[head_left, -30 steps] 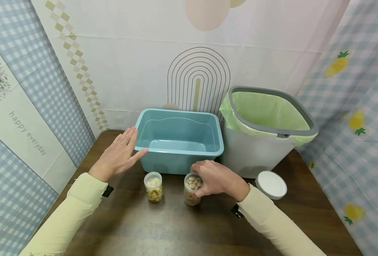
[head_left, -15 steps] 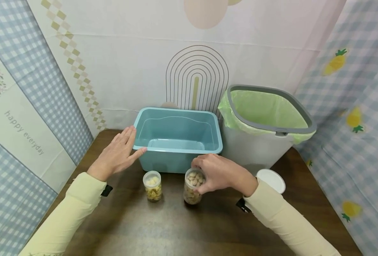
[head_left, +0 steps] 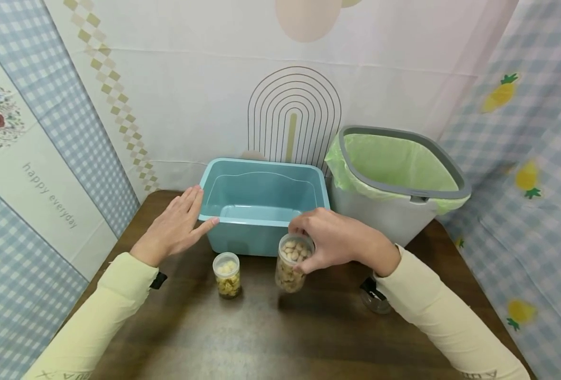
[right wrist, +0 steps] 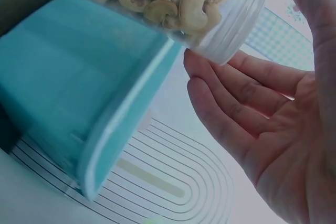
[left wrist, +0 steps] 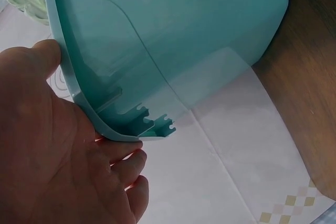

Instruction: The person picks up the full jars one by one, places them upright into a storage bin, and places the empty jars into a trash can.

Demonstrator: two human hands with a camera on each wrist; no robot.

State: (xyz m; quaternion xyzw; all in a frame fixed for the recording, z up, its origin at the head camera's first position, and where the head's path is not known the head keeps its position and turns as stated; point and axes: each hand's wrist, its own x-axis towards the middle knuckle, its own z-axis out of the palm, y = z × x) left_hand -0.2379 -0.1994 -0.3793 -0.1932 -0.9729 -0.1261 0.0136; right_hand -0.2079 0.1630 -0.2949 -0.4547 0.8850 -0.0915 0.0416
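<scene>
My right hand (head_left: pixel 339 237) grips the rim of a clear jar of cashews (head_left: pixel 290 272) between thumb and fingers and holds it slightly above the table, in front of the blue tub (head_left: pixel 247 237). The right wrist view shows the nuts (right wrist: pixel 191 6) through the jar's side. My left hand (head_left: pixel 173 227), fingers straight and thumb spread, touches the tub's near left corner; the left wrist view shows the palm against the tub's rim (left wrist: pixel 71 80). A second clear jar with yellow pieces (head_left: pixel 227 277) stands upright on the table between my hands.
Right of the tub stands a light grey bin (head_left: pixel 375 221) with a green liner (head_left: pixel 399 158). Under my right wrist, the base of another clear container (head_left: pixel 375 303) peeks out, mostly hidden by the sleeve. The dark wooden table (head_left: pixel 242 343) meets cloth-covered walls.
My right hand has raised the cashew jar off the table and moved it a little toward the tub. My right sleeve now covers the white lid seen earlier. The left hand stays put.
</scene>
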